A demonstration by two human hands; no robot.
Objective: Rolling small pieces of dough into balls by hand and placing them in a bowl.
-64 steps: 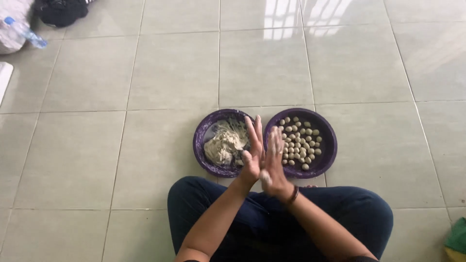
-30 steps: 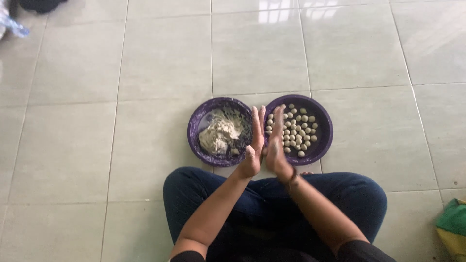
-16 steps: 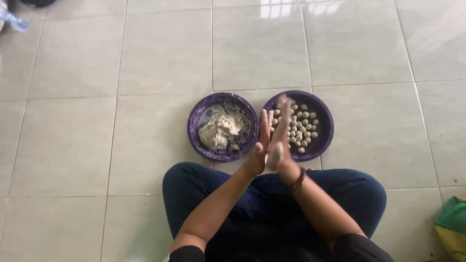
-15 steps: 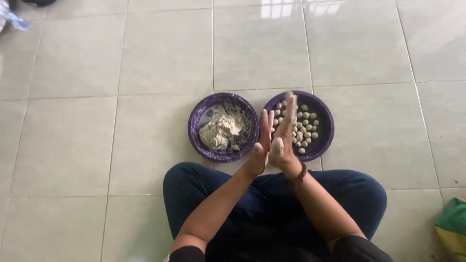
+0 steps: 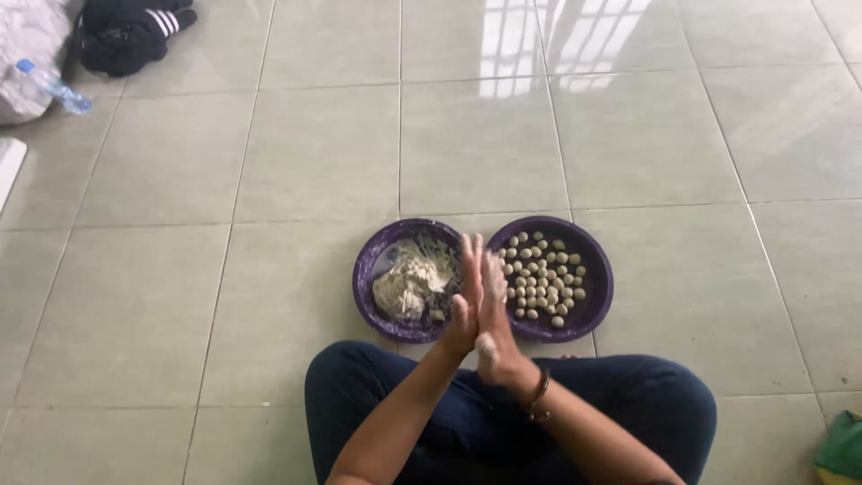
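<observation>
Left hand (image 5: 469, 301) and right hand (image 5: 493, 310) pressed palm to palm, apparently rolling a dough piece, itself hidden, above two purple bowls on the floor: dough lump (image 5: 409, 283) left, finished balls (image 5: 543, 277) right. Judged next: release the ball into the right bowl (image 5: 600, 296).

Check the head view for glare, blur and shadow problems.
Head view: window glare streaks the glossy grey floor tiles at the top; daylight is soft, with faint shadows; the pressed-together left hand and right hand look slightly smeared; both round purple plastic bowls stay sharp.

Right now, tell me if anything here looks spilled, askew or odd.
Nothing stands out. Both purple bowls sit level on the floor: the dough mass stays inside the left bowl, the small balls inside the right bowl.
</observation>
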